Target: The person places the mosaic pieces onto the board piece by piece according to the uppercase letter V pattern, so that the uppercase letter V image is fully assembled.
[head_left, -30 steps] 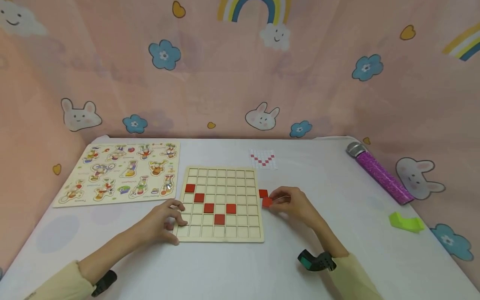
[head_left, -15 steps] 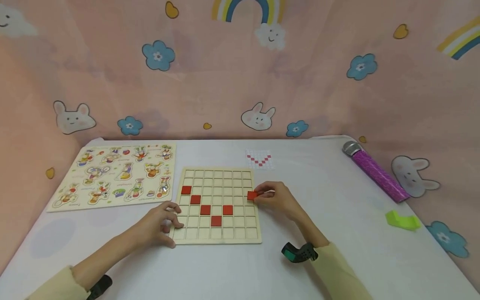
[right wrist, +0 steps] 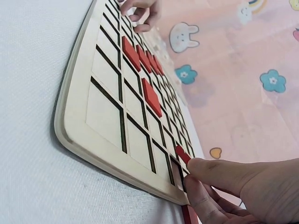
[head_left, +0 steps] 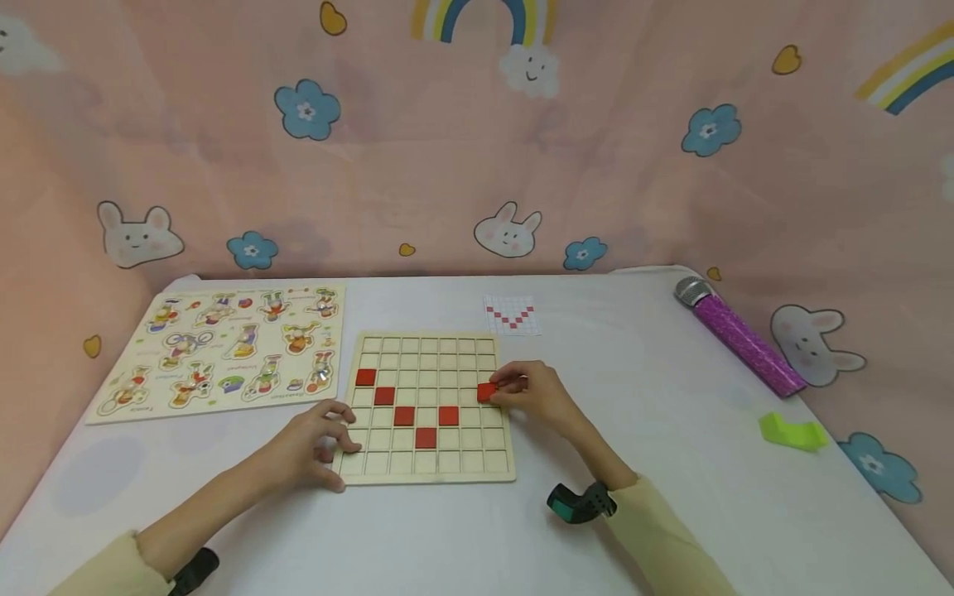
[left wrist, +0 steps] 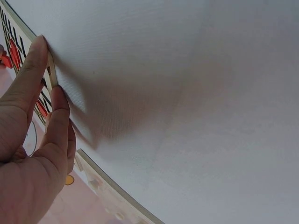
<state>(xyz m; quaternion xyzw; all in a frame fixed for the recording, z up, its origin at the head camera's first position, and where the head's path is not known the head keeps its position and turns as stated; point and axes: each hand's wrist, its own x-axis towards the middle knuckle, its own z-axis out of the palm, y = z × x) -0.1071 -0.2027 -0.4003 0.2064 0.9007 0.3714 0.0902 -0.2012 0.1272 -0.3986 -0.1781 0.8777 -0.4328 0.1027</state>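
Observation:
A wooden grid board (head_left: 440,463) lies on the white table, with several red square tiles set in its cells in a slanting V. At its left edge my left hand (head_left: 313,447) steadies it; in the left wrist view the thumb and fingers (left wrist: 58,112) hold the rim. My right hand (head_left: 532,393) pinches a red tile (head_left: 486,392) over the rightmost columns. The right wrist view shows this tile (right wrist: 183,153) low over the cells at the fingertips. Another red tile (right wrist: 189,214) lies just off the board's edge under the right hand, hidden in the head view.
Behind the board lies a small card (head_left: 511,315) printed with a red V on a grid. A wooden picture puzzle (head_left: 224,348) is at the back left. To the right are a purple glitter microphone (head_left: 749,343) and a bright green block (head_left: 793,432).
My right hand has lifted a red tile from the table beside the board and carried it left over the right columns. The left hand stays on the board's left edge.

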